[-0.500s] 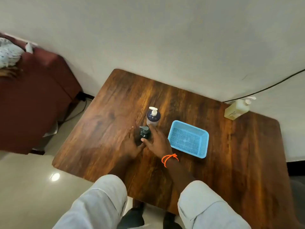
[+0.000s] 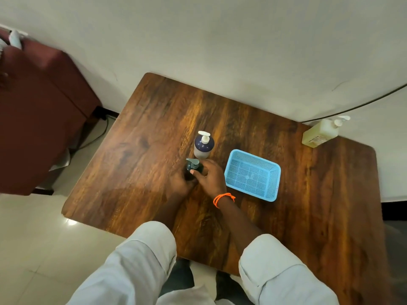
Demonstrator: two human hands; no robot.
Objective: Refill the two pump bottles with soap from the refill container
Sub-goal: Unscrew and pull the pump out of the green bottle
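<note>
Both hands close on the small dark green pump bottle (image 2: pixel 192 170) standing mid-table: left hand (image 2: pixel 179 183) bracing its body, right hand (image 2: pixel 210 176) gripping the pump collar, probably to unscrew it, while the pale yellow refill container (image 2: pixel 320 133) waits at the wooden table's (image 2: pixel 154 119) far corner.

Both hands, left (image 2: pixel 179 183) and right (image 2: pixel 210 178), grip dark pump bottle (image 2: pixel 192 170) on bench (image 2: pixel 136 164); white-pump bottle (image 2: pixel 203 145) just behind, blue basket (image 2: pixel 253 175) right.
</note>
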